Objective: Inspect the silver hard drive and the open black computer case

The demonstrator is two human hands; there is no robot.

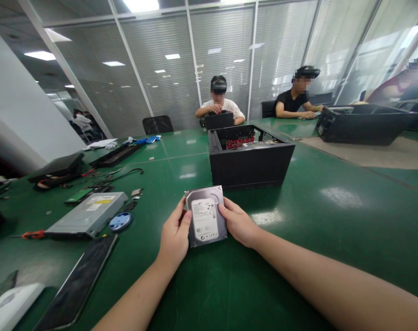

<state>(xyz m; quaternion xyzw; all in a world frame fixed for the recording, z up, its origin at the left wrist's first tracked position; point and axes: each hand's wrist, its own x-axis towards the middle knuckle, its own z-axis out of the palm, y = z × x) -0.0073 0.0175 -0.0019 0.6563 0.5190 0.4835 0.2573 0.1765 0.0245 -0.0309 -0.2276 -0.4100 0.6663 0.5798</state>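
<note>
The drive (205, 220) sits between the two hands, just below the centre of the frame, its label facing up toward the viewer. The left hand (174, 232) clasps its left edge and the right hand (239, 222) its right edge, both thumbs on the face. Whether it touches the green worktop (319, 225) is unclear. A black case (248, 165) stands beyond, right of centre; a metal box (81, 220) lies at the frame's left.

L hand (174, 232) & R hand (240, 224) gripping, thumbs (186, 221) inward, arms (308, 262) fwd.
</note>
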